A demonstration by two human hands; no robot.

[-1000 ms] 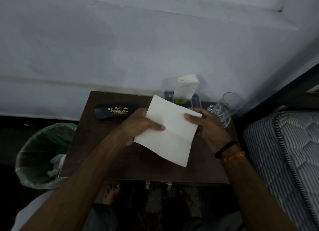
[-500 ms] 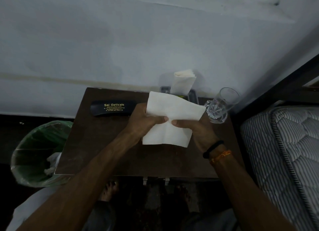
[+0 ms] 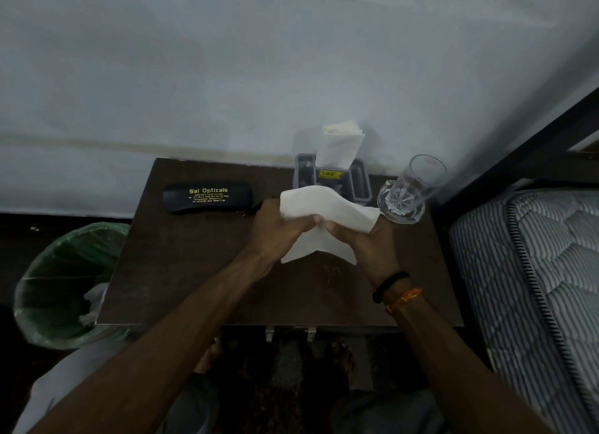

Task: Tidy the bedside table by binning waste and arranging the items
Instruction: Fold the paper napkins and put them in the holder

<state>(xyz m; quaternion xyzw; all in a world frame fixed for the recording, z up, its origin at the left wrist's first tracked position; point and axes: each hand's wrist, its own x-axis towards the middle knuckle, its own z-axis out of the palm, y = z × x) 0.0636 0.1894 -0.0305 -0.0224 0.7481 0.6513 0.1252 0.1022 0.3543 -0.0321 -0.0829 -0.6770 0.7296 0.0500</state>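
A white paper napkin (image 3: 327,206) is held above the middle of the dark wooden bedside table (image 3: 181,271). My left hand (image 3: 275,232) grips its left side and my right hand (image 3: 366,242) grips its right side, thumbs nearly meeting over the sheet. The napkin is bent into a fold, its lower edge hanging toward the tabletop. At the table's left rear lies a black spectacle case (image 3: 209,196) with gold lettering. A clear drinking glass (image 3: 411,190) stands at the rear right.
A grey holder (image 3: 361,182) with a folded napkin (image 3: 338,145) standing in it sits against the wall behind my hands. A green-lined waste bin (image 3: 61,281) with crumpled paper stands on the floor left of the table. A striped mattress (image 3: 531,271) borders the right side.
The flat napkin has been folded: my hands came together at its middle and the sheet now bends over them. The hands moved slightly toward the table's rear.
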